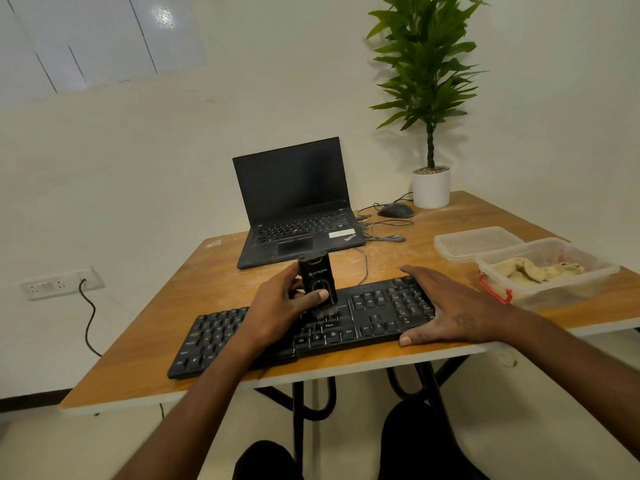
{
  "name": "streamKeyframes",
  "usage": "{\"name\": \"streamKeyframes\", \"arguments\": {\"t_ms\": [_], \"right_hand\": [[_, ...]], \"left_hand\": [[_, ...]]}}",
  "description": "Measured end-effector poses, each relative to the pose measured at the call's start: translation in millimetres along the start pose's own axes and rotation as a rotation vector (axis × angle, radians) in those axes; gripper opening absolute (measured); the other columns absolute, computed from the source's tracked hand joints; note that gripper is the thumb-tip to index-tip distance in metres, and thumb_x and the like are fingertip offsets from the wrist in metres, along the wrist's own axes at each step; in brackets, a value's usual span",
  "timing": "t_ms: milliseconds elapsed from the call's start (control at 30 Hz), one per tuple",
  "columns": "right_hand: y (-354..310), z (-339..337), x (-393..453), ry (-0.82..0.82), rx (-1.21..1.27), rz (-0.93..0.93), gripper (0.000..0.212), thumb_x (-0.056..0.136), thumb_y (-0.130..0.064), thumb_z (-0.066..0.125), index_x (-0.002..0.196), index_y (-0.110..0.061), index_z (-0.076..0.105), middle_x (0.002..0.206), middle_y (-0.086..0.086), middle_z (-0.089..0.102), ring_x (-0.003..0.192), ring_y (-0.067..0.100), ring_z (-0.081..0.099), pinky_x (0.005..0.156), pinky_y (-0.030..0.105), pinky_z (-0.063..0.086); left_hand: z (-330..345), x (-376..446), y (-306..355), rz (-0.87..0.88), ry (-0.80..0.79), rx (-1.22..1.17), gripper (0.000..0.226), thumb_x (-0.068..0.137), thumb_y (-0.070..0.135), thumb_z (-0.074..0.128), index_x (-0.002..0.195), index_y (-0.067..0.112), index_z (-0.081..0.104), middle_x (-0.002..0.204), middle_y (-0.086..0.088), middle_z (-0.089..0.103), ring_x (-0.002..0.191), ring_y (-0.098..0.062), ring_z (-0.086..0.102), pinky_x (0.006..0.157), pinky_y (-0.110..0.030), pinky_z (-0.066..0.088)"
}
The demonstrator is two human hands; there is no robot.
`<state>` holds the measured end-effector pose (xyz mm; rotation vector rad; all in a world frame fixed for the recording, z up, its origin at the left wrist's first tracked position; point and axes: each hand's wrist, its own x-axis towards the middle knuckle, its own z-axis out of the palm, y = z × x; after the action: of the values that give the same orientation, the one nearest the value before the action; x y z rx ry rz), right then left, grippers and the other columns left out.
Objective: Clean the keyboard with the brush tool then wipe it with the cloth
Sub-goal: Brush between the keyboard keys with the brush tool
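We are observing the left hand [277, 308] gripping the brush tool [318, 284] upright, thumb on its front face and fingers curled behind, bristles touching the keys at the middle of the keyboard [301, 336]. We are judging the tool to be light, rigid plastic with soft bristles; the body above the bristles is the proper place to hold it, as it is held now. The keyboard is lying near the front edge of the table [145, 368], tilted across it, and is likely light enough to slide under brushing. The right hand [446, 308] is resting flat across its right end, fingers straight, thumb at the near edge, holding nothing. Further right, a clear container [568, 285] is holding the cloth [533, 268], soft and crumpled, easily pinched at any fold; its lid [478, 242] is lying just behind. We are noting a worn wooden tabletop carrying a laptop [294, 202], a mouse [396, 210] and a potted plant [429, 98], pale walls, and a wall socket [62, 283] at left.
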<state>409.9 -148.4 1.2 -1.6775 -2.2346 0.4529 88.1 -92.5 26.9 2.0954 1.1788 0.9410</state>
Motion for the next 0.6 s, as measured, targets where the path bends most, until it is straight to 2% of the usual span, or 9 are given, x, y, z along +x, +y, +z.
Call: {"name": "streamKeyframes", "arguments": {"t_ms": [100,233,300,400,500,600], "right_hand": [[1.1,0.0,-0.4,0.0,-0.004,-0.001,0.132,0.053,-0.094,0.067,0.155,-0.044,-0.002,0.163,-0.014,0.015,0.142,0.01,0.031,0.114,0.04,0.038],[1.2,-0.5,0.1,0.0,-0.001,-0.002,0.132,0.054,-0.093,0.068,0.155,-0.044,-0.002,0.163,-0.014,0.015,0.142,0.011,0.031,0.114,0.038,0.038],[1.2,0.5,0.0,-0.001,0.0,-0.004,0.132,0.054,-0.092,0.068,0.155,-0.044,-0.002,0.162,-0.014,0.015,0.143,0.011,0.031,0.113,0.037,0.038],[1.4,0.2,0.1,0.0,0.0,-0.004,0.132,0.054,-0.092,0.068,0.155,-0.044,-0.002,0.163,-0.014,0.015,0.143,0.01,0.03,0.114,0.038,0.037],[0.8,-0.9,0.3,0.004,0.001,-0.006,0.132,0.054,-0.093,0.068,0.155,-0.044,-0.002,0.162,-0.014,0.016,0.142,0.01,0.031,0.114,0.039,0.038],[0.0,-1.1,-0.6,0.001,0.01,-0.006,0.132,0.055,-0.091,0.069,0.155,-0.043,-0.001,0.163,-0.014,0.015,0.143,0.01,0.03,0.114,0.036,0.036]], "left_hand": [[7.0,23.6,1.0,0.009,0.041,0.09,0.056,0.095,0.035,0.078,0.146,0.026,0.055,0.115,0.01,0.069,0.089,-0.003,0.072,0.077,-0.021,0.059],[15.0,44.5,0.8,0.012,0.035,0.115,0.054,0.096,0.031,0.078,0.145,0.021,0.057,0.109,0.009,0.069,0.093,0.001,0.066,0.074,-0.015,0.052],[19.8,50.2,2.2,0.017,0.008,0.113,0.052,0.096,0.028,0.079,0.143,0.02,0.058,0.113,0.01,0.069,0.096,0.002,0.065,0.079,-0.018,0.055],[31.7,57.6,8.8,0.041,-0.015,0.135,0.054,0.096,0.025,0.077,0.145,0.017,0.056,0.124,0.006,0.067,0.104,-0.003,0.064,0.08,-0.015,0.05],[49.0,64.2,18.4,0.056,-0.021,0.136,0.054,0.097,0.028,0.076,0.146,0.017,0.055,0.133,-0.004,0.068,0.115,-0.014,0.064,0.09,-0.029,0.056],[60.3,67.5,26.2,0.075,-0.03,0.142,0.055,0.098,0.03,0.076,0.147,0.017,0.054,0.132,-0.006,0.068,0.113,-0.019,0.067,0.096,-0.042,0.059]]}}
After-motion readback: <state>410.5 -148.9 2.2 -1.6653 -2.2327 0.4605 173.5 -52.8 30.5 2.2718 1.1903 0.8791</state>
